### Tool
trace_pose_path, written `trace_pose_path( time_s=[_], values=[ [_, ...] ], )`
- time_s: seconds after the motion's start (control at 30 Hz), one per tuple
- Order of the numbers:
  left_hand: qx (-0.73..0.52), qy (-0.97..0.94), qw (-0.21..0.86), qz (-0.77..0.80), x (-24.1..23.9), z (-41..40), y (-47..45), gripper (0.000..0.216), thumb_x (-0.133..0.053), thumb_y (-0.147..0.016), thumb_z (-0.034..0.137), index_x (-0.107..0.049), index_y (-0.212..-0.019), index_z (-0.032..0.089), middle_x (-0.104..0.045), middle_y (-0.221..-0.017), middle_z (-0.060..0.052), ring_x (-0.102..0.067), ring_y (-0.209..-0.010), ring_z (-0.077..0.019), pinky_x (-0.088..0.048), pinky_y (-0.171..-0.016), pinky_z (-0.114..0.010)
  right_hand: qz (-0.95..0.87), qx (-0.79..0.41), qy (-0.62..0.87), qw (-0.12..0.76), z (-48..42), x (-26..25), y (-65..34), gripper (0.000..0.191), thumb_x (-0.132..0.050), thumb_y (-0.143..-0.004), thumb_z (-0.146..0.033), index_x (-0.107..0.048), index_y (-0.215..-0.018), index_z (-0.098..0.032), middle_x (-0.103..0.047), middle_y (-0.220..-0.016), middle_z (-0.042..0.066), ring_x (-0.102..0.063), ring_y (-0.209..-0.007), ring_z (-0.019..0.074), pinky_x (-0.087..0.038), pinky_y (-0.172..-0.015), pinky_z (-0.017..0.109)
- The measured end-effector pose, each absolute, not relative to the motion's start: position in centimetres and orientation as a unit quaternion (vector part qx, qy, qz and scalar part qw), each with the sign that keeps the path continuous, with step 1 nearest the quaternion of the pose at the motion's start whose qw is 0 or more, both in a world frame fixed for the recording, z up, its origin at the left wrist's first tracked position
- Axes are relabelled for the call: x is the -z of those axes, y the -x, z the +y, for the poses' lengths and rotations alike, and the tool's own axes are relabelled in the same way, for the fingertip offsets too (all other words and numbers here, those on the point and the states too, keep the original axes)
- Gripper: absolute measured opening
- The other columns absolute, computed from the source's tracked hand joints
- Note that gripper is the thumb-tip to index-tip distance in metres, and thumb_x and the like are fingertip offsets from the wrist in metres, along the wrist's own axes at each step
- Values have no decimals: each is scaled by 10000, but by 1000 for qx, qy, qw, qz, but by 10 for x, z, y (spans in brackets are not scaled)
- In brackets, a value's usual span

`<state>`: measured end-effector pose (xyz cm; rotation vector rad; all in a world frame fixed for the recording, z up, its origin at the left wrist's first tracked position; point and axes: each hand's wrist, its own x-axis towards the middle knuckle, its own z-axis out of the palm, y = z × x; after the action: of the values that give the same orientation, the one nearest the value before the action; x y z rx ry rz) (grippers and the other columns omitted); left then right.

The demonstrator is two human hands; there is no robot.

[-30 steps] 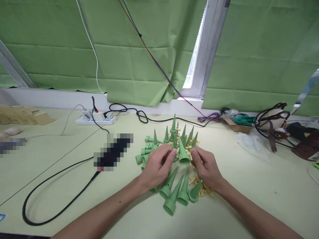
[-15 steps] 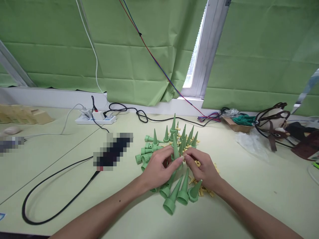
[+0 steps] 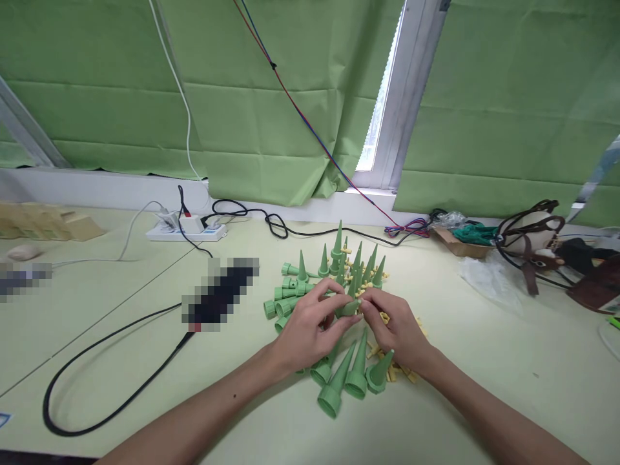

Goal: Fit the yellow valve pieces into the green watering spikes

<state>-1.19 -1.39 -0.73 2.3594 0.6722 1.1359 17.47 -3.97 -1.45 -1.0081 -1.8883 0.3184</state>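
Note:
My left hand (image 3: 310, 326) is closed on a green plastic watering spike (image 3: 347, 309), tilted between thumb and fingers with its narrow part toward the right. Close against it, my right hand (image 3: 397, 326) is closed in a pinch at the spike's right end. Whatever those right fingertips hold is too small and covered to make out. Around both hands stand and lie several more green spikes, one lying in front (image 3: 334, 387) with its round socket facing me. Small yellow plastic valve pieces (image 3: 409, 374) lie scattered beside and under my right hand.
Left of the spikes lies a blurred dark device (image 3: 220, 294) with a looping black cable (image 3: 121, 416). A white power strip (image 3: 186, 234) sits by the wall. Farther right are a crumpled plastic bag (image 3: 489, 278), a cardboard box (image 3: 460, 244) and a bag with brown straps (image 3: 533, 232).
The spike in my left hand has gone from upright to tilted down toward the right hand. My left fingers have shifted and lifted around it; the right hand has barely moved.

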Motion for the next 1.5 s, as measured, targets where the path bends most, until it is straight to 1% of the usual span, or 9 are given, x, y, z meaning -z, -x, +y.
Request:
trace_pose_path(
  time_s=[0.1,0.37,0.73,1.07,1.17,1.3,1.4,1.47,1.5],
  values=[
    [-410,-860,196,232,10,-13,13,160,-550,-939,252,-634,-1059,188,-527,-1033,-76,-394,-540,-54,-363,-487,-220,-772,-127,412,467,-39,15,-175,315,-379,-1000,-255,-412,-690,-204,-410,-608,-35,-380,-534,112,-314,-525,248],
    [-416,-865,175,220,9,-11,13,151,-571,-932,220,-638,-1062,184,-511,-1054,-67,-404,-558,-48,-419,-547,-228,-776,-119,421,455,-38,15,-176,395,-362,-1006,-283,-282,-627,-207,-310,-556,-48,-299,-502,102,-251,-508,257],
    [-406,-881,164,180,6,-9,16,227,-493,-935,118,-614,-1116,184,-484,-1064,-76,-427,-583,-57,-462,-561,-234,-768,-171,422,450,-37,15,-176,426,-326,-1023,-315,-289,-612,-205,-312,-522,-48,-287,-471,95,-244,-495,258],
    [-406,-883,147,184,10,-7,15,272,-526,-933,143,-582,-1181,238,-474,-1111,-61,-434,-597,-54,-467,-583,-241,-746,-235,424,458,-36,20,-177,445,-331,-1025,-368,-317,-613,-200,-311,-534,-46,-289,-489,97,-242,-500,259],
    [-416,-874,156,196,10,-9,16,350,-613,-902,224,-538,-1241,267,-429,-1177,-67,-422,-603,-49,-471,-574,-235,-732,-251,420,474,-37,21,-176,435,-334,-1025,-369,-359,-627,-198,-354,-542,-43,-317,-492,99,-261,-503,256],
    [-466,-848,180,176,9,-11,17,571,-655,-842,495,-448,-1309,239,-358,-1234,-107,-454,-640,-70,-449,-501,-231,-713,-249,418,506,-39,19,-176,408,-359,-1022,-359,-366,-646,-201,-369,-562,-44,-339,-503,100,-282,-511,252],
    [-508,-819,195,180,6,-12,16,322,-521,-944,399,-462,-1179,187,-405,-1149,-89,-449,-612,-62,-431,-518,-236,-710,-230,430,508,-40,16,-177,393,-393,-1013,-353,-379,-652,-200,-385,-578,-40,-353,-525,104,-293,-521,252],
    [-504,-814,194,213,2,-11,14,113,-493,-964,279,-482,-922,175,-460,-888,-15,-431,-620,-84,-395,-549,-232,-709,-230,433,507,-40,16,-177,375,-407,-1010,-346,-409,-666,-197,-408,-592,-35,-372,-537,106,-308,-529,250],
    [-492,-818,192,227,1,-11,14,154,-479,-970,246,-464,-834,174,-452,-797,5,-419,-618,-91,-376,-557,-233,-708,-234,432,508,-40,15,-176,363,-410,-1010,-344,-428,-679,-195,-423,-600,-32,-382,-541,107,-317,-533,249]
  ],
)
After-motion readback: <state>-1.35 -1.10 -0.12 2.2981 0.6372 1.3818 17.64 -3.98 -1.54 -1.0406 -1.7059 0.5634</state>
